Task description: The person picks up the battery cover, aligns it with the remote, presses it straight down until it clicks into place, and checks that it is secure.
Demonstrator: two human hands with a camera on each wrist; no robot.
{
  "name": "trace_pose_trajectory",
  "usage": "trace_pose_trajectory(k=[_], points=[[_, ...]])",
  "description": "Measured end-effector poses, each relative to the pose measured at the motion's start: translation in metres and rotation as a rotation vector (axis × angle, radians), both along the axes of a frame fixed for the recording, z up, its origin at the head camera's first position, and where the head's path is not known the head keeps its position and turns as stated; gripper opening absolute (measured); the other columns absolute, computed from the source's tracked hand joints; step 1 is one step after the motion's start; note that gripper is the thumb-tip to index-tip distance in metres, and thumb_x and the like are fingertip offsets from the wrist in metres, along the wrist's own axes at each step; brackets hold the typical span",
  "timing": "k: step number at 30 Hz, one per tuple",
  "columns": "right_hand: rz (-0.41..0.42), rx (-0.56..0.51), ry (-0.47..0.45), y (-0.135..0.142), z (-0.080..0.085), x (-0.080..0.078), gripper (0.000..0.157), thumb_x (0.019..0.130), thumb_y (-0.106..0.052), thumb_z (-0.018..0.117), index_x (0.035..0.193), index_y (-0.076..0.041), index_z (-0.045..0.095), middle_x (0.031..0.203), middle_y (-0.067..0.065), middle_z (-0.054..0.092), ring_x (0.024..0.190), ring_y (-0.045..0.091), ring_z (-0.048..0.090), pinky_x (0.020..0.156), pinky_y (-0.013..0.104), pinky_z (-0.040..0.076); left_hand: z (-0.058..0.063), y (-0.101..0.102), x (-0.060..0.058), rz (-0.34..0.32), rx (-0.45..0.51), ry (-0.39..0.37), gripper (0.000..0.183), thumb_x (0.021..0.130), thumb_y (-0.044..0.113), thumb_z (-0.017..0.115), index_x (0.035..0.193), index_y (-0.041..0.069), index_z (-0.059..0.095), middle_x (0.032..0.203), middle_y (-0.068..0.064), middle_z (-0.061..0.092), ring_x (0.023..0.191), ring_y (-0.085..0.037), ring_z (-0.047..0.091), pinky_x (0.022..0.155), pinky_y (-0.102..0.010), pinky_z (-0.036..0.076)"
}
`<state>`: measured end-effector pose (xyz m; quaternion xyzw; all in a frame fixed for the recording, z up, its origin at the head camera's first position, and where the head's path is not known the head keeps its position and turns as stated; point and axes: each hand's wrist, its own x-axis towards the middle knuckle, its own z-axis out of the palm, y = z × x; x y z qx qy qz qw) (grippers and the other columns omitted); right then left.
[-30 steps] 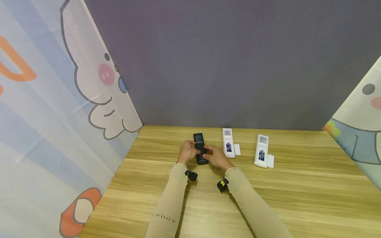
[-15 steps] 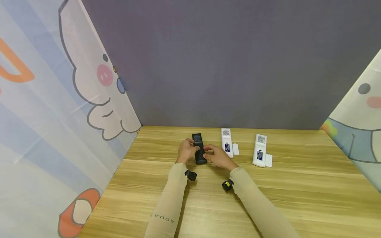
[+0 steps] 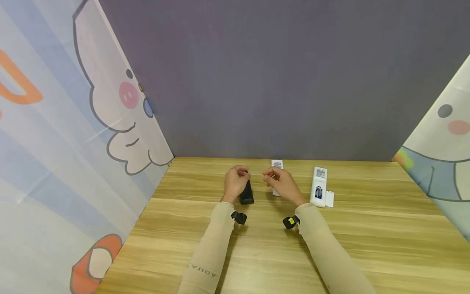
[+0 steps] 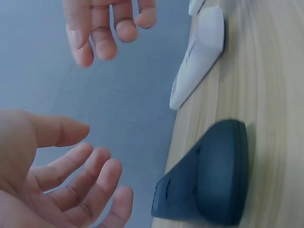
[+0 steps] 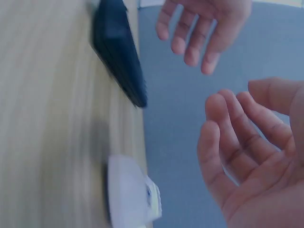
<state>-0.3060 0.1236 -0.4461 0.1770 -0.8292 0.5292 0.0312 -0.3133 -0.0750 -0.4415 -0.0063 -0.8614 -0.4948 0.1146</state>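
Observation:
A black remote control [image 3: 247, 196] lies face down on the wooden table, partly hidden in the head view by my left hand [image 3: 235, 183]. That hand is raised above it, holding nothing, its fingers loosely bent. My right hand [image 3: 287, 187] hovers over the middle white remote [image 3: 277, 164] and covers most of it, also with nothing in its fingers. From the left wrist, the black remote [image 4: 223, 171] appears apart from both hands. In the right wrist view, a gap separates my right hand [image 5: 256, 152] from the white remote [image 5: 128, 190].
Another white remote [image 3: 318, 181] lies to the right, batteries showing in its uncovered compartment. A white battery cover [image 3: 329, 199] sits beside it. A dark grey panel [image 3: 249, 81] rises behind the table [image 3: 352, 245], with cartoon-printed cloth [image 3: 47, 163] at the sides.
Both hands have lifted off the black remote. The right hand has moved right and now blocks the middle white remote. The black remote stays on the table.

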Motion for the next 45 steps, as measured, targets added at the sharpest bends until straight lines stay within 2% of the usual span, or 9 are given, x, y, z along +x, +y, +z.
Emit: trace_pose_trajectory(k=[6, 10, 15, 22, 26, 31, 36, 40, 45], points=[[-0.174, -0.039, -0.034, 0.023, 0.003, -0.008, 0.02, 0.102, -0.014, 0.062, 0.117, -0.003, 0.069, 0.099, 0.015, 0.068, 0.085, 0.038, 0.068, 0.063, 0.027, 0.053, -0.001, 0.009, 0.0, -0.023, 0.039, -0.036, 0.018, 0.096, 0.017, 0.072, 0.113, 0.012, 0.076, 0.098, -0.008, 0.072, 0.081, -0.02, 0.066, 0.069, -0.032, 0.053], [-0.255, 0.02, -0.072, 0.035, 0.005, -0.012, 0.024, 0.102, -0.015, 0.06, 0.12, 0.0, 0.067, 0.1, 0.014, 0.068, 0.088, 0.039, 0.07, 0.061, 0.025, 0.049, 0.001, 0.017, -0.003, -0.053, 0.035, -0.065, 0.02, 0.097, 0.017, 0.071, 0.115, 0.01, 0.076, 0.101, -0.009, 0.073, 0.082, -0.022, 0.068, 0.068, -0.032, 0.054], [-0.285, 0.101, -0.085, 0.044, 0.004, -0.016, 0.025, 0.101, -0.014, 0.06, 0.119, 0.002, 0.067, 0.098, 0.015, 0.068, 0.076, 0.021, 0.069, 0.06, 0.025, 0.05, 0.003, 0.028, -0.009, -0.074, 0.021, -0.11, 0.021, 0.097, 0.022, 0.071, 0.115, 0.012, 0.076, 0.103, -0.008, 0.072, 0.086, -0.02, 0.067, 0.069, -0.031, 0.053], [-0.268, 0.264, -0.113, 0.05, -0.001, -0.018, 0.024, 0.1, -0.011, 0.061, 0.119, 0.002, 0.065, 0.105, 0.02, 0.071, 0.073, 0.017, 0.069, 0.062, 0.028, 0.053, -0.001, 0.044, -0.021, -0.115, 0.06, -0.19, 0.027, 0.097, 0.022, 0.071, 0.118, 0.005, 0.075, 0.098, -0.008, 0.074, 0.084, -0.026, 0.071, 0.062, -0.028, 0.051], [-0.219, 0.395, -0.132, 0.054, -0.001, -0.02, 0.029, 0.1, -0.011, 0.061, 0.124, 0.005, 0.063, 0.098, 0.019, 0.074, 0.07, 0.017, 0.068, 0.066, 0.033, 0.053, -0.006, 0.053, -0.03, -0.12, 0.084, -0.207, 0.025, 0.097, 0.018, 0.07, 0.117, 0.004, 0.075, 0.098, -0.012, 0.076, 0.084, -0.032, 0.075, 0.06, -0.029, 0.054], [-0.182, 0.485, -0.175, 0.057, -0.001, -0.025, 0.032, 0.098, -0.009, 0.062, 0.127, 0.007, 0.061, 0.09, 0.016, 0.073, 0.068, 0.02, 0.068, 0.07, 0.039, 0.054, -0.012, 0.065, -0.041, -0.087, 0.041, -0.237, 0.016, 0.093, 0.015, 0.071, 0.105, 0.007, 0.078, 0.088, -0.011, 0.078, 0.068, -0.024, 0.074, 0.053, -0.026, 0.051], [-0.187, 0.588, -0.182, 0.057, -0.002, -0.03, 0.033, 0.096, -0.01, 0.067, 0.126, 0.006, 0.062, 0.109, 0.024, 0.072, 0.093, 0.035, 0.07, 0.088, 0.051, 0.055, -0.015, 0.074, -0.046, -0.074, 0.074, -0.305, 0.011, 0.092, 0.015, 0.073, 0.098, 0.007, 0.078, 0.086, -0.013, 0.078, 0.066, -0.023, 0.071, 0.051, -0.028, 0.05], [-0.173, 0.638, -0.19, 0.058, -0.003, -0.033, 0.035, 0.096, -0.01, 0.068, 0.126, 0.007, 0.062, 0.124, 0.029, 0.067, 0.111, 0.046, 0.065, 0.096, 0.057, 0.052, -0.013, 0.08, -0.047, -0.051, 0.037, -0.323, 0.014, 0.091, 0.019, 0.075, 0.098, 0.008, 0.079, 0.08, -0.009, 0.076, 0.06, -0.018, 0.067, 0.051, -0.026, 0.048], [-0.169, 0.658, -0.193, 0.059, -0.006, -0.035, 0.036, 0.094, -0.011, 0.068, 0.125, 0.007, 0.063, 0.126, 0.029, 0.066, 0.11, 0.045, 0.065, 0.095, 0.055, 0.053, -0.012, 0.086, -0.051, -0.002, -0.018, -0.346, 0.014, 0.088, 0.022, 0.077, 0.092, 0.008, 0.079, 0.066, -0.001, 0.068, 0.053, -0.011, 0.056, 0.05, -0.025, 0.044]])
